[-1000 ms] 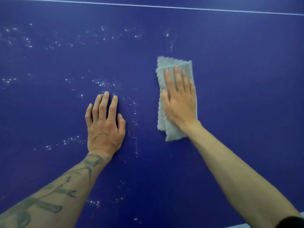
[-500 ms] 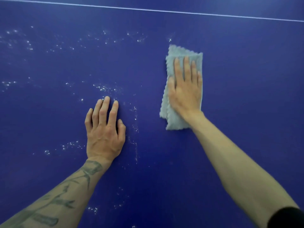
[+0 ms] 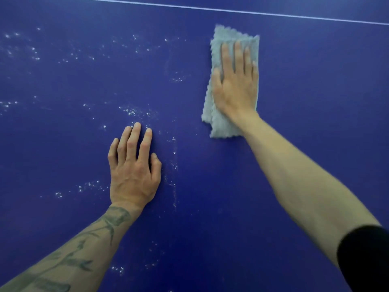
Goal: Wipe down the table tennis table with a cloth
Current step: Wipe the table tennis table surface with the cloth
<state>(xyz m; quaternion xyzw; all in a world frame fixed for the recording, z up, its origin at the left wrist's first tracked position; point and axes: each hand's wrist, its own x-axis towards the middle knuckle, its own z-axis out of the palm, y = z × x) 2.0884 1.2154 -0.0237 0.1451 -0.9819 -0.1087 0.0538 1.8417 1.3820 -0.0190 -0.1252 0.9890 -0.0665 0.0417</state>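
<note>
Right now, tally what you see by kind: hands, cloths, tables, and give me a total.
Hands: 2, left hand flat on the table, right hand pressing the cloth.
Cloths: 1.
Tables: 1.
Total: 4.

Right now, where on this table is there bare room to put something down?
Bare blue table lies right of the cloth and right hand, below the white line. White specks crowd the stretch around the left hand.

No text, label or number legible on the table (image 3: 305, 85), blur permitting
</note>
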